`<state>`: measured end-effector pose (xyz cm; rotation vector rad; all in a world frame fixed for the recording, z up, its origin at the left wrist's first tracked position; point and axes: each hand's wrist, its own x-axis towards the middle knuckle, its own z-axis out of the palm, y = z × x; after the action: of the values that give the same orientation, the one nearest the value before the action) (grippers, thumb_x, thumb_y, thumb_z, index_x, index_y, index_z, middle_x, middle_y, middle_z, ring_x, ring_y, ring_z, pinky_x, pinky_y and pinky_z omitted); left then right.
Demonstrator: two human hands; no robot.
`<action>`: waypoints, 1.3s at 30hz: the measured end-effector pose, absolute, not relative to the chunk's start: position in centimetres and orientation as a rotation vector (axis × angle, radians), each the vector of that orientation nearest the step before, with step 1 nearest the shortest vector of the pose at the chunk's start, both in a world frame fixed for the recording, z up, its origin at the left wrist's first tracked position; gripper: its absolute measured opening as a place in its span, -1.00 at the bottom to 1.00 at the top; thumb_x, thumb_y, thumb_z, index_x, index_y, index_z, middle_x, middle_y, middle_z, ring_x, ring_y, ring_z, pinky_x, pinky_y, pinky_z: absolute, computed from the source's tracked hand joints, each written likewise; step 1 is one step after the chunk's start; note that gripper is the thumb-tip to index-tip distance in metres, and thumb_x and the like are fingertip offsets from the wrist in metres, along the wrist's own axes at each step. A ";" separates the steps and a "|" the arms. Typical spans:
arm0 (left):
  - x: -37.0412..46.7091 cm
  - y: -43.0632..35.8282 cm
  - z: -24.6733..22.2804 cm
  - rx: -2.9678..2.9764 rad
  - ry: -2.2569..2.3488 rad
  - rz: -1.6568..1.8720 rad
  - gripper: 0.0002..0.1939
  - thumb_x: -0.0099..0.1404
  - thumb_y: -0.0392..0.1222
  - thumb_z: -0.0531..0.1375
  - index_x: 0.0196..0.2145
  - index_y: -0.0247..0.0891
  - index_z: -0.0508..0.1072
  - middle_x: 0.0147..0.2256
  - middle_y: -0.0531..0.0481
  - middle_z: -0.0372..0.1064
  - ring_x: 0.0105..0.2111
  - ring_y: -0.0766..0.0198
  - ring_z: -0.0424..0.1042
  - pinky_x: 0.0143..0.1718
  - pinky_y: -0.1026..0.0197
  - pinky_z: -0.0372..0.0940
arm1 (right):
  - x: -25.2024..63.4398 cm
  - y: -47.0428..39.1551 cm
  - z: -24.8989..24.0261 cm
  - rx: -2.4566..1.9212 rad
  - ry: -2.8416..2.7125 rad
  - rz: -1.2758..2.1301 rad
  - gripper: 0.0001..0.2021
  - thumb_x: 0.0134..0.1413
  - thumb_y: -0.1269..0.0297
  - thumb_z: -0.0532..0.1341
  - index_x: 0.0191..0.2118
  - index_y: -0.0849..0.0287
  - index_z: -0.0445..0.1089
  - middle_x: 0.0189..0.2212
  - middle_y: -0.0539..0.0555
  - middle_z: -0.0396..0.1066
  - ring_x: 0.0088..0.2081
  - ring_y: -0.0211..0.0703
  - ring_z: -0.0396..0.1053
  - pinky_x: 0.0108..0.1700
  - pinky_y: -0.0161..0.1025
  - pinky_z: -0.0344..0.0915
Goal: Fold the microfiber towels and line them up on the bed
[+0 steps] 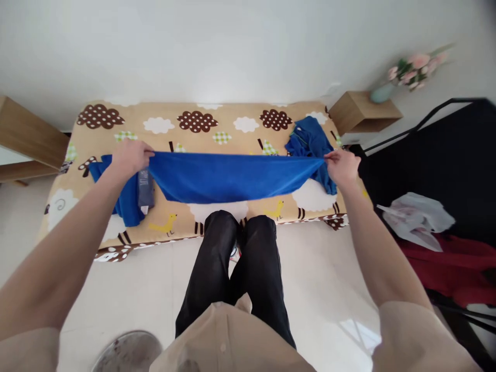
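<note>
A plain blue cloth [232,178] is stretched wide in the air over the near part of the bed. My left hand [130,155] pinches its left top corner, and my right hand [343,165] pinches the right one. The upper edge runs taut between them while the lower part hangs loose. Behind my left hand lies folded blue fabric [129,204], with a dark grey-blue packet [145,190] bearing pale print beside it. A crumpled blue garment [310,137] rests on the bed beyond my right hand.
The bed's beige sheet [166,225] has sheep, cloud and bird prints. A wooden bedside shelf [362,111] holds a vase of pink flowers [414,72]. At right, a white plastic bag [418,217] lies on red fabric [457,263]. Wooden furniture [31,137] stands left; a round object [129,354] is on the floor.
</note>
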<state>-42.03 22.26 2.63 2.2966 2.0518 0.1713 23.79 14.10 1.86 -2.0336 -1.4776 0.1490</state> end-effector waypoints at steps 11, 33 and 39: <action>-42.1 17.0 -3.1 2.305 2.118 0.447 -0.55 0.53 -0.13 -0.05 0.18 -0.26 0.49 0.13 -0.06 0.48 0.09 0.15 0.46 0.17 0.02 0.34 | 21.4 14.9 -6.9 -1.610 -1.192 0.045 -0.82 0.18 0.47 0.10 -0.19 0.21 0.44 -0.05 0.25 0.56 0.02 -0.05 0.55 0.16 0.02 0.43; -43.2 6.2 -21.0 2.109 2.016 -0.192 -0.57 0.39 -0.22 0.02 0.01 -0.21 0.64 0.11 -0.23 0.48 0.33 -0.10 0.19 0.33 -0.17 0.11 | 17.5 4.5 -25.4 -2.545 -1.241 0.593 -0.62 0.13 0.37 0.09 -0.02 0.24 0.55 -0.09 0.26 0.59 0.00 0.08 0.52 0.20 -0.07 0.38; -42.5 3.6 -21.3 2.156 2.024 -0.214 -0.55 0.41 -0.23 -0.02 -0.01 -0.22 0.64 0.18 -0.22 0.40 0.31 -0.09 0.19 0.36 -0.19 0.04 | 17.0 2.1 -24.8 -2.573 -1.266 0.629 -0.66 0.11 0.40 0.12 -0.05 0.21 0.55 0.04 0.28 0.53 0.10 0.14 0.47 0.20 -0.04 0.37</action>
<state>-42.46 3.62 -21.31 2.1562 2.0245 -0.2139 17.05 2.08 -24.82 -2.5726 -1.2656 0.6289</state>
